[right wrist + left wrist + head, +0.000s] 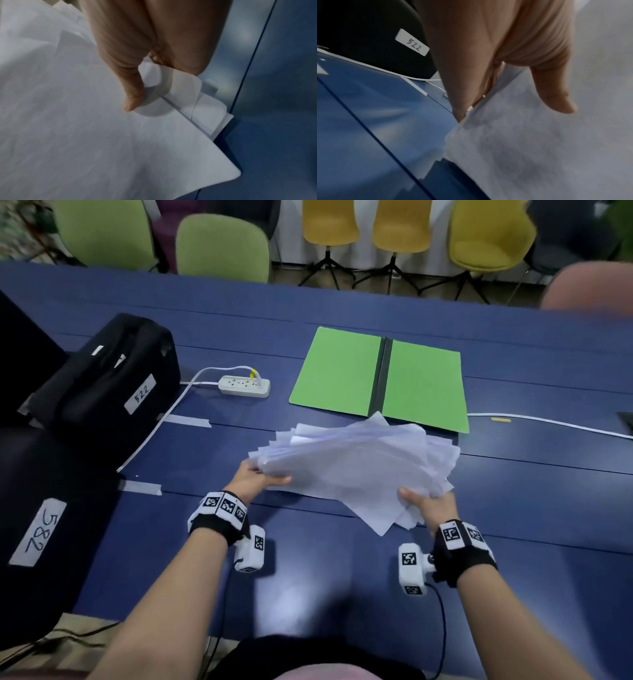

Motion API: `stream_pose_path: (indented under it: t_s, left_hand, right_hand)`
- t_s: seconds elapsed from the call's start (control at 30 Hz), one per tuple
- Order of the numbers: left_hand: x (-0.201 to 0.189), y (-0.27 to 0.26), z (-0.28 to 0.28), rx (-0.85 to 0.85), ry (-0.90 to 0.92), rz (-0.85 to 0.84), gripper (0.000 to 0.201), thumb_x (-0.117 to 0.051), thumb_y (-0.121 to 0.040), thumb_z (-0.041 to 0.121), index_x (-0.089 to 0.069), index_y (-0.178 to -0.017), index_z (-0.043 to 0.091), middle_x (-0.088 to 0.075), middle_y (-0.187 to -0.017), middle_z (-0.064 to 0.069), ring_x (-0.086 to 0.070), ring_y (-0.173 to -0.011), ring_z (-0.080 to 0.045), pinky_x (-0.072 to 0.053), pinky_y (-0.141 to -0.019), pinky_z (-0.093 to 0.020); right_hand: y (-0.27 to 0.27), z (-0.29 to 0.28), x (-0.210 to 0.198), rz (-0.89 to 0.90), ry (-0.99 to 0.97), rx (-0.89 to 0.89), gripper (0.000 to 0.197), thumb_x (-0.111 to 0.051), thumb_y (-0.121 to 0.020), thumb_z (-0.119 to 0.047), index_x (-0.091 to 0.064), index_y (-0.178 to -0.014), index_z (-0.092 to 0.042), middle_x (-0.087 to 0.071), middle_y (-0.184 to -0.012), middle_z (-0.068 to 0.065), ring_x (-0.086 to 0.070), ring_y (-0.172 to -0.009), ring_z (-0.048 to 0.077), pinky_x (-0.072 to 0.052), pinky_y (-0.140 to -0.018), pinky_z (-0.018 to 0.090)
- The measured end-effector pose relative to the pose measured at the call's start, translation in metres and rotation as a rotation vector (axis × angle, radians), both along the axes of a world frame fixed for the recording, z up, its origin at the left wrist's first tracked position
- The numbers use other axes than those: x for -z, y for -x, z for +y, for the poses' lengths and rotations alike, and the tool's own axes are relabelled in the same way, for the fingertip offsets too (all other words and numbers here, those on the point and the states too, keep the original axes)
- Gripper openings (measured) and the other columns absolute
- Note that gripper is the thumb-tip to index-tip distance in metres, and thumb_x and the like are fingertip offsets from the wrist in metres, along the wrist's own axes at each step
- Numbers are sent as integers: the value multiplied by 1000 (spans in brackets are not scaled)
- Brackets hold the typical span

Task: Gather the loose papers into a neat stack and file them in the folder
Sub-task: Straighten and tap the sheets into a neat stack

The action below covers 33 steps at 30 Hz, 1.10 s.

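While the open green card folder point(380, 378) lies flat on the blue desk point(513, 508), left hand point(255, 479) and right hand point(430, 508) each pinch an opposite edge of the fanned, uneven white paper sheets point(356, 470), just in front of it.

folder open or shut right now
Open. The green folder lies flat on the blue table, both covers spread either side of its dark spine, nothing filed on them yet.

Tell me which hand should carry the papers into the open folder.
Probably the right hand: it grips the papers on the side nearer the green folder, which lies open ahead and rightward. The left hand holds the far-left edge.
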<state>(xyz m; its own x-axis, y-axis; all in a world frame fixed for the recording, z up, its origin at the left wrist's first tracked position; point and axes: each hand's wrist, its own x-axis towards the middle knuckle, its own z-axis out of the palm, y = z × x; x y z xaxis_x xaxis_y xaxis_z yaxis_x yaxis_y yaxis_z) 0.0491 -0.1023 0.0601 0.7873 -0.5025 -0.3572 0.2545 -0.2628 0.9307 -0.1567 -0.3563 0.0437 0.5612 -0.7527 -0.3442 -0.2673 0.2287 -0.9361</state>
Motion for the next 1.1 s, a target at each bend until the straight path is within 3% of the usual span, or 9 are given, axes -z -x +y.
stream_pose_path:
  t_s: [0.13,0.3,0.43,0.53,0.63,0.8,0.93,1.0,1.1]
  left_hand:
    - [-8,-2,-12,-113,90,-5,38,-66,-83,-6,-57,-114,13,-67,-97,6,-63,-88,-5,-48,-94,-31]
    - [-19,-10,-9,-179,166,-24,36,-81,-70,4,-64,-97,21,-74,-88,13,-69,-82,2,-55,-78,-16]
    - [-8,-8,-5,-217,130,-42,67,-91,-44,27,-69,-106,16,-70,-111,-2,-68,-102,-15,-54,-92,-30]
    - [-8,-6,-7,-222,119,-19,52,-88,-59,8,-69,-107,4,-71,-101,-7,-66,-94,-18,-53,-84,-25]
    - [-12,-8,-13,-262,90,-84,37,-85,-66,5,-69,-98,11,-71,-90,3,-66,-77,-4,-52,-70,-11]
    - [-6,-15,-21,-240,28,-135,22,-81,-71,2,-69,-83,16,-70,-86,-2,-65,-82,-18,-53,-91,-39]
    - [-11,-16,-29,-245,26,-127,27,-78,-75,3,-68,-100,4,-67,-85,4,-63,-76,-9,-52,-85,-33]
    - [-17,-16,-35,-291,53,-112,33,-73,-80,3,-64,-111,-2,-64,-84,5,-61,-74,-6,-48,-81,-29]
    - [-30,-12,-40,-333,131,-143,20,-68,-85,4,-67,-105,7,-66,-87,8,-65,-72,3,-53,-77,-23]
  right_hand:
    - [-14,2,-32,-81,132,26,27,-65,-75,16,-64,-92,-4,-71,-72,-13,-62,-55,-13,-53,-61,13]
    - [-25,-15,-71,-241,263,-41,32,-71,-74,9,-70,-74,-23,-69,-67,-17,-58,-64,3,-50,-63,16]
    - [-22,-9,-35,-80,219,-74,23,-77,-69,4,-67,-84,-11,-71,-66,-13,-65,-62,0,-53,-64,20]
    - [-16,-9,-15,-60,73,-33,29,-78,-68,2,-68,-94,-6,-74,-80,-1,-70,-67,9,-56,-65,22]
    - [-17,-11,-13,-84,26,-12,31,-76,-69,6,-67,-96,-7,-75,-70,-10,-70,-64,3,-54,-60,15]
    - [-18,-7,-13,-67,8,18,19,-72,-77,0,-63,-87,-13,-71,-80,-2,-66,-69,14,-51,-54,13]
    - [-23,-9,-8,63,89,9,18,-74,-78,-12,-64,-91,-3,-67,-92,18,-60,-80,21,-49,-69,27]
    - [-32,-7,-19,37,128,17,13,-74,-78,-13,-64,-84,-6,-67,-83,14,-60,-72,17,-47,-72,31]
    - [-48,-5,-48,-138,165,52,17,-71,-78,-2,-64,-74,-16,-69,-60,-12,-60,-54,-2,-49,-63,21]
